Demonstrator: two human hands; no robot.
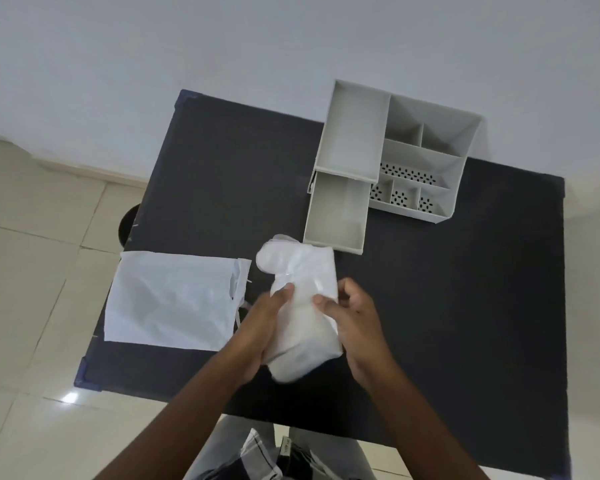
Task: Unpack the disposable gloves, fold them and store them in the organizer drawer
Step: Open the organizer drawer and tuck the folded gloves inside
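A bundle of thin translucent white disposable gloves (pixel 302 299) lies on the dark table (pixel 465 306), its far end just short of the pulled-out drawer. My left hand (pixel 260 327) grips the bundle's left side and my right hand (pixel 357 320) pinches its right edge. The grey organizer (pixel 426 157) stands at the table's far side with its lower drawer (pixel 336 213) pulled out towards me and holding nothing. An upper tray (pixel 352 133) also sticks out.
A flat white plastic packaging bag (pixel 174 299) lies at the table's left edge, partly overhanging it. A dark round object (pixel 127 225) sits on the tiled floor to the left. The white wall is right behind the table.
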